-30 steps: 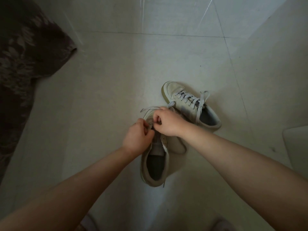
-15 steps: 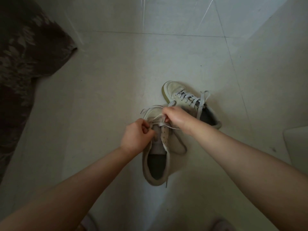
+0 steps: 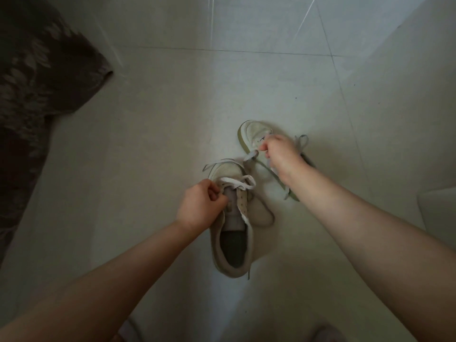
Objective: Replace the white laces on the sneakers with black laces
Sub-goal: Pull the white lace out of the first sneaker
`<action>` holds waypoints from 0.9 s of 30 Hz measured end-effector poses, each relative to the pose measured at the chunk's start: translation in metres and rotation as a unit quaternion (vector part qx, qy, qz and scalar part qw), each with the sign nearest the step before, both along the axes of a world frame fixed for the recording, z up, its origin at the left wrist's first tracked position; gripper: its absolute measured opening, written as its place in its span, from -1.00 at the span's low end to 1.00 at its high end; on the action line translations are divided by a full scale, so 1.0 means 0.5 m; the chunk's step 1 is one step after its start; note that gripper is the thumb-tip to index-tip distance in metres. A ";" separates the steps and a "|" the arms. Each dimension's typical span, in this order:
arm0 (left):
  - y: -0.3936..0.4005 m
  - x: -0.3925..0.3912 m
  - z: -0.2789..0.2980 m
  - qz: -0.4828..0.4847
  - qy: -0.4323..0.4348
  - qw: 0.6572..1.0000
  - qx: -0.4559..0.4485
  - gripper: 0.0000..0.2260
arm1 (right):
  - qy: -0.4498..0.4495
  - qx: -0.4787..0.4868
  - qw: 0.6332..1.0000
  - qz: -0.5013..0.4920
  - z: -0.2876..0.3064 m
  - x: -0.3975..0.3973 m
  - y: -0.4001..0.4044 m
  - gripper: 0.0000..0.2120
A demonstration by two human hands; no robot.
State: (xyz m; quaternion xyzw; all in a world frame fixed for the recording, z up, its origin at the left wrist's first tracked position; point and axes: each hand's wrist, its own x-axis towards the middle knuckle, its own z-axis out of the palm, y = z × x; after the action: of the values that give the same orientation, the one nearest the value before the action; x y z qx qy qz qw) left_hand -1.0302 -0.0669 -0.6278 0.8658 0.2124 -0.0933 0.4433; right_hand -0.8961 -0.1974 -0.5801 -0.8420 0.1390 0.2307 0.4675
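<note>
Head view, frame centre: near sneaker point(image 3: 233, 233) mostly unlaced; left hand point(image 3: 201, 206) curled on eyelet edge, right hand point(image 3: 280, 154) pinching white lace point(image 3: 238, 182). Far sneaker point(image 3: 254, 134) laced. No black laces seen.

Off-white sneakers point(image 3: 230, 218), yellowed sole edging; white laces point(image 3: 238, 183). Pale grey tiled floor point(image 3: 160, 119). Dark brown rug point(image 3: 37, 82), lighter leaf pattern, at floor's left edge.
</note>
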 end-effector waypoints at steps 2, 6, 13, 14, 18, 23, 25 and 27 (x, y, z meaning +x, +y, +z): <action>-0.003 -0.003 -0.001 0.000 0.002 1.000 0.005 -0.94 | -0.090 -0.095 0.984 0.124 0.004 -0.008 0.006 -0.76; -0.005 0.001 0.000 0.003 -0.003 1.000 0.023 -0.91 | -0.208 -0.195 0.845 0.452 -0.024 -0.074 0.038 -0.76; -0.003 -0.004 -0.002 0.011 -0.007 1.000 0.014 -0.91 | -0.173 -0.234 0.848 0.442 -0.034 -0.089 0.041 -0.86; -0.003 -0.005 -0.002 0.012 -0.005 1.000 0.007 -0.92 | -0.141 -0.174 0.894 0.388 -0.023 -0.085 0.037 -0.88; 0.004 0.000 -0.001 0.007 0.006 1.000 -0.019 -0.91 | -0.058 0.089 0.994 0.013 0.037 -0.019 0.010 -0.91; -0.003 -0.002 -0.009 0.001 0.019 0.999 -0.026 -0.87 | -0.277 -0.118 0.951 0.069 0.013 -0.014 -0.009 -0.83; -0.005 0.002 -0.011 0.005 0.019 1.000 -0.023 -0.84 | -0.353 -0.206 0.859 0.307 -0.016 -0.047 0.005 -0.67; -0.006 0.004 -0.012 0.009 0.013 1.000 -0.018 -0.81 | -0.407 -0.240 0.740 0.478 -0.045 -0.075 0.023 -0.72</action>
State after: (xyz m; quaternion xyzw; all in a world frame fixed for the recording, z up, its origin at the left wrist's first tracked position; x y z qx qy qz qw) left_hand -1.0282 -0.0698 -0.6340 0.8547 0.2241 -0.1045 0.4565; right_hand -0.9337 -0.1858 -0.6027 -0.8958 -0.4350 0.0178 0.0900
